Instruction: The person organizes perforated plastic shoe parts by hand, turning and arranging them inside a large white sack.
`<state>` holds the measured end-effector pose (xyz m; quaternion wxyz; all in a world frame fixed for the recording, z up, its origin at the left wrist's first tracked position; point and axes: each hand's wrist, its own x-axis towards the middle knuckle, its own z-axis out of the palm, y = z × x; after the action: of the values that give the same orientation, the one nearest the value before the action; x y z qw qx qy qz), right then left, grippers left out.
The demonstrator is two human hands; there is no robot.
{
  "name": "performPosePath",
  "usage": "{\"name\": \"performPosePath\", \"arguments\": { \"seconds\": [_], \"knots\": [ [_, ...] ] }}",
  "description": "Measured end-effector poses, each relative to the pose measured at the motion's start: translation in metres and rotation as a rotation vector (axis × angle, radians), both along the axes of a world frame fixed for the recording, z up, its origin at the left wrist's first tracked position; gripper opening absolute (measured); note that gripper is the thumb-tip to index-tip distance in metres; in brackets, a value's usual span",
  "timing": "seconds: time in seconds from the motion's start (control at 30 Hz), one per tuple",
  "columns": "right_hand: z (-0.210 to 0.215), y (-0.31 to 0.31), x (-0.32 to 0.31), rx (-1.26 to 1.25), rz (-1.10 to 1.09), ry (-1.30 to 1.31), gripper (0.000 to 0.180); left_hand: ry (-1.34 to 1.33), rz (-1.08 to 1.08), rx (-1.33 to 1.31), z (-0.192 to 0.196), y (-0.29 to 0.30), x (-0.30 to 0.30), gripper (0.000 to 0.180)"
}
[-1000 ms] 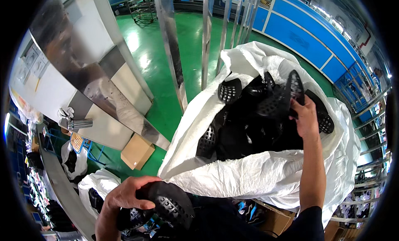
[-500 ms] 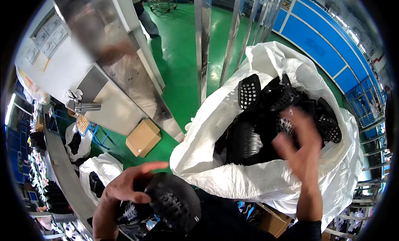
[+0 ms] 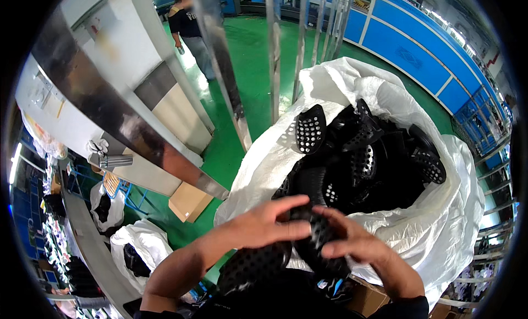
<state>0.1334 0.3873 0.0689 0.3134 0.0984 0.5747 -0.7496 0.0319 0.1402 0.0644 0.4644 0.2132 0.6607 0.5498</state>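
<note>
A black clog (image 3: 319, 243) with rows of holes is held tilted in front of me, at the near rim of a big white woven sack (image 3: 407, 253). My left hand (image 3: 269, 225) has its thumb and forefinger closed around the clog's upper end. From the other side, my right hand (image 3: 352, 236) grips it, thumb across the holed face. Below my left forearm is a second black clog (image 3: 256, 267), close against my body; its support is hidden. Inside the sack lie several more black clogs (image 3: 363, 162), and one with pale-showing holes (image 3: 311, 129) leans on the far-left rim.
Upright metal bars (image 3: 275, 60) stand beyond the sack. A metal-edged panel (image 3: 137, 132) is at left, with a cardboard box (image 3: 190, 202) on the green floor. Smaller white sacks (image 3: 148, 236) sit lower left. Another person (image 3: 192, 38) stands at the far left.
My right hand has come out of the sack, back and left, and now grips a clog. My left hand has moved right and meets it there. The view has shifted slightly.
</note>
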Motion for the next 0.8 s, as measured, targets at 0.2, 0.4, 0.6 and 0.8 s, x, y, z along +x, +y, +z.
{"name": "performPosePath", "arguments": {
  "seconds": [0.2, 0.4, 0.6, 0.8],
  "knots": [
    [-0.003, 0.033, -0.051, -0.028, -0.224, -0.123, 0.091, -0.196, 0.214, -0.267, -0.033, 0.038, -0.045, 0.07],
    [-0.041, 0.012, -0.091, 0.004, -0.033, -0.133, 0.071, -0.008, 0.524, -0.305, -0.039, 0.019, -0.075, 0.082],
    [-0.069, -0.004, -0.166, -0.136, -0.061, -0.104, 0.059, 0.147, 0.624, -0.263, -0.014, 0.02, -0.066, 0.08],
    [-0.065, -0.023, -0.173, -0.002, -0.395, 0.366, 0.1, 0.408, 0.583, -0.467, -0.036, 0.01, -0.062, 0.074]
  ]
}}
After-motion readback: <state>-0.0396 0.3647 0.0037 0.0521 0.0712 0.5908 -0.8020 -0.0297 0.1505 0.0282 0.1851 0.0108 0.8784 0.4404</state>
